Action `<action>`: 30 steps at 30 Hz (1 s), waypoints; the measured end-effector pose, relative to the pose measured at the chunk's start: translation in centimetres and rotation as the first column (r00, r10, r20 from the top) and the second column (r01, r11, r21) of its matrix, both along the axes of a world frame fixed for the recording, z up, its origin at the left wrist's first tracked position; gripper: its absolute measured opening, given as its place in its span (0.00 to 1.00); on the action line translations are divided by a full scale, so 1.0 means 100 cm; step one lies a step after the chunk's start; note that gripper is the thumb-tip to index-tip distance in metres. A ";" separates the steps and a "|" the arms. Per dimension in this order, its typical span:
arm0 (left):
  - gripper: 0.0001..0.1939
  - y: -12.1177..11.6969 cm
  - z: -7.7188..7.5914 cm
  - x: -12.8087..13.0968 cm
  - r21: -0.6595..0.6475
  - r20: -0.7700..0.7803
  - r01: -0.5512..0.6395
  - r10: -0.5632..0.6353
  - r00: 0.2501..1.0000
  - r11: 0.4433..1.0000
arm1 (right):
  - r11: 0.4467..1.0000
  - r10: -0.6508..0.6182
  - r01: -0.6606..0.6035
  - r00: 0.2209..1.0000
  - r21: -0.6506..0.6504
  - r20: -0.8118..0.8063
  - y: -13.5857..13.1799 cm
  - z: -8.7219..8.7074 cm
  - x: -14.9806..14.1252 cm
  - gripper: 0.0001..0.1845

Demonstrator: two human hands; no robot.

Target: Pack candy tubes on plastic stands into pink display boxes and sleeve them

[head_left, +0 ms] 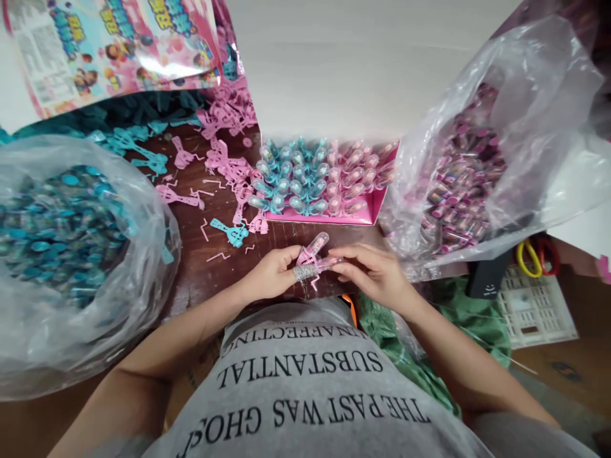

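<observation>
The pink toy [308, 256] is held above the bench's [188, 270] near edge, left fingers [289, 259] clamped on its body, right fingers [340, 261] on one clear capsule [329, 263]. Beyond sits the box [377, 213]; bags flank it, blue-filled [143, 210] left, pink-filled [515, 159] right.

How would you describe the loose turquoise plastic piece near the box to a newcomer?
Find the open, pink-edged box. Left of its front corner, on the dark brown table, lies the turquoise plastic piece; its loose neighbours are pink.
</observation>
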State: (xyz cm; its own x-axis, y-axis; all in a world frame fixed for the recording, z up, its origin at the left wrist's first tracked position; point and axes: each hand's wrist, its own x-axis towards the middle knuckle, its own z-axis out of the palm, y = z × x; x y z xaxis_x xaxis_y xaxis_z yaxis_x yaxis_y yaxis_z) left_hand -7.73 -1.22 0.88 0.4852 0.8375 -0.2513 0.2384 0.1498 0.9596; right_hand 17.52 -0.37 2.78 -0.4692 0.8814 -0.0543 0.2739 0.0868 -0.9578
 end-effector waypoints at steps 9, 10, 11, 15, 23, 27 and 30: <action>0.09 0.002 0.004 -0.004 0.336 -0.166 0.069 -0.013 0.986 0.939 | 0.994 0.020 -0.009 0.995 -0.107 0.102 0.001 0.001 0.000 0.25; 0.09 0.002 0.004 -0.004 0.311 -0.166 0.072 -0.021 0.986 0.948 | 0.998 0.022 -0.017 0.994 -0.053 0.106 0.003 0.003 0.001 0.24; 0.10 0.003 0.003 -0.003 0.283 -0.165 0.071 -0.024 0.986 0.956 | 0.999 0.029 -0.026 0.992 -0.028 0.124 0.004 0.005 0.003 0.21; 0.11 0.007 0.005 0.003 0.011 -0.050 0.073 -0.072 0.996 0.997 | 0.998 0.059 -0.058 0.980 -0.014 0.188 0.009 0.011 0.022 0.26; 0.16 0.028 0.036 0.040 -0.203 0.102 0.440 -0.428 0.898 0.875 | 0.851 0.404 -0.380 0.915 0.362 0.011 0.033 0.026 0.062 0.25; 0.15 0.051 0.060 0.045 0.548 -0.426 0.324 -0.076 0.901 0.771 | 0.888 0.142 -0.161 0.987 0.431 0.075 0.051 0.038 0.082 0.14; 0.10 0.078 0.070 0.046 0.776 -0.529 0.360 0.225 0.818 0.518 | 0.828 -0.277 0.077 0.918 0.555 0.285 0.069 0.034 0.095 0.11</action>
State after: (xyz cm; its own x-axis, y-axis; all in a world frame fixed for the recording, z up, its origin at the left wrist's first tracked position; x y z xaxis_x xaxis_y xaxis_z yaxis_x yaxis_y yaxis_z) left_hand -3.13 6.55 7.84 0.5855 0.7502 0.3072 0.6794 -0.6608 0.3190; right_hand 27.03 6.51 6.18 -0.3414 0.8861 0.3134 0.6313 0.4632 -0.6220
